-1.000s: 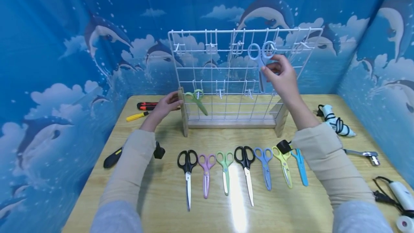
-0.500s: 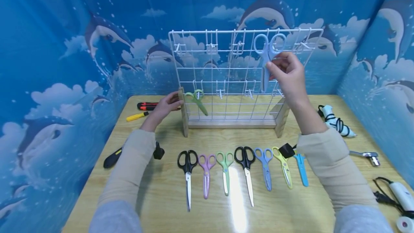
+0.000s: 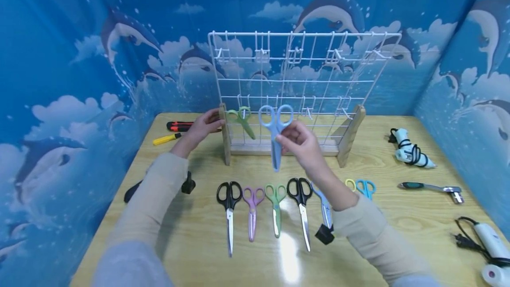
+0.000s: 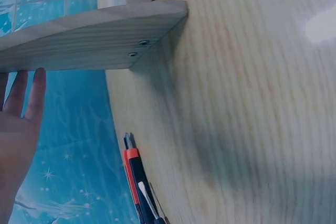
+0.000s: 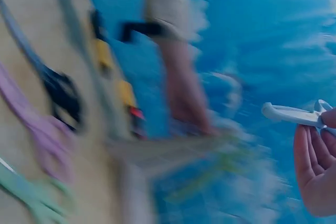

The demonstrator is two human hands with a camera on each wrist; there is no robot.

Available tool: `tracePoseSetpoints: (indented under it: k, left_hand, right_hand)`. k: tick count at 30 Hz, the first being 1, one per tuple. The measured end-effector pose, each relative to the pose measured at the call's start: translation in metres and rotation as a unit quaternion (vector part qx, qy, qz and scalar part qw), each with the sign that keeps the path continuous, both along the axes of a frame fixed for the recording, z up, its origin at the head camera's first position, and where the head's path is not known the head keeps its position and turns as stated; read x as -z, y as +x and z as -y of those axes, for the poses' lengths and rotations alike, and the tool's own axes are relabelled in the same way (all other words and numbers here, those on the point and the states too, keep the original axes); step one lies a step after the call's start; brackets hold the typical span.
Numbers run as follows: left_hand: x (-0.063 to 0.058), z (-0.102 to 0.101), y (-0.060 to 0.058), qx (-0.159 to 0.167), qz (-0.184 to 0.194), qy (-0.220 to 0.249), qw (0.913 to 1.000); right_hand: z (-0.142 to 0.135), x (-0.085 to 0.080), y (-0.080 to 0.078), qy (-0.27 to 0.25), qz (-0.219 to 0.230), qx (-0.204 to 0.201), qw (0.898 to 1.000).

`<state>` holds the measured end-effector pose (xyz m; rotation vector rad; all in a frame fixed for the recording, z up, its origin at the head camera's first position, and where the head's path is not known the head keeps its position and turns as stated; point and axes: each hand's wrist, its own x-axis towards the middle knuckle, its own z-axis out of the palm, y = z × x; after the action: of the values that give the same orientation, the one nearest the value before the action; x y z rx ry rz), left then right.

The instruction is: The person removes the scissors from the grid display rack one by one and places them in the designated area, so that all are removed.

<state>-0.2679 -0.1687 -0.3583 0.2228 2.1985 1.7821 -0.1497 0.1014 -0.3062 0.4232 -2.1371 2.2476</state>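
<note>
My right hand (image 3: 300, 145) pinches a pair of light blue scissors (image 3: 276, 138), rings up and blades down, in front of the lower part of the white wire rack (image 3: 283, 79). The right wrist view shows the same scissors (image 5: 294, 114) between thumb and fingers. My left hand (image 3: 203, 128) rests against the rack's left wooden side post (image 3: 225, 134); in the left wrist view the straight fingers (image 4: 35, 95) reach the edge of that post (image 4: 94, 38). Green scissors (image 3: 244, 122) hang from the rack's lower left hook.
In front of the rack lie a row of scissors, including black (image 3: 229, 198), purple (image 3: 253, 200), green (image 3: 276, 200) and blue (image 3: 365, 186) pairs. Cutters (image 3: 179, 126) and a yellow-handled tool (image 3: 165, 139) lie left. A corded glue gun (image 3: 410, 152) and ratchet (image 3: 432, 187) lie right.
My right hand has carried the light blue scissors from the rack's upper right down and to the left, to the lower middle. My left hand stays at the post.
</note>
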Motion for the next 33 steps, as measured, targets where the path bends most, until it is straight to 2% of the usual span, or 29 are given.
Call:
tracePoseSetpoints:
  k: [3, 6, 11, 16, 19, 23, 29, 33]
  left_hand:
    - [0.001, 0.001, -0.002, 0.002, -0.003, 0.011, 0.9999]
    - [0.008, 0.002, -0.007, -0.003, -0.012, 0.014, 0.9998]
    - [0.019, 0.001, -0.013, -0.002, -0.027, 0.011, 0.9996]
    - [0.016, -0.001, -0.012, 0.007, -0.003, 0.021, 0.9998]
    - [0.008, -0.002, -0.007, 0.01, 0.008, 0.019, 0.9997]
    - [0.0, -0.003, -0.003, 0.01, 0.007, 0.002, 0.9999]
    - [-0.002, -0.001, -0.001, 0.007, 0.004, -0.007, 0.9999]
    - [-0.002, 0.002, 0.0, 0.008, 0.008, 0.002, 0.9999]
  right_hand:
    - [0.025, 0.028, 0.005, 0.018, 0.058, -0.038, 0.997]
    - [0.05, 0.055, 0.011, 0.038, 0.113, -0.073, 0.99]
    - [0.09, 0.095, 0.022, 0.075, 0.199, -0.1, 0.972]
    - [0.127, 0.125, 0.034, 0.115, 0.26, -0.111, 0.952]
    - [0.147, 0.134, 0.037, 0.135, 0.27, -0.118, 0.946]
    - [0.164, 0.141, 0.038, 0.168, 0.267, -0.098, 0.944]
    - [0.177, 0.149, 0.039, 0.202, 0.255, -0.07, 0.943]
    - [0.183, 0.152, 0.041, 0.194, 0.249, -0.072, 0.946]
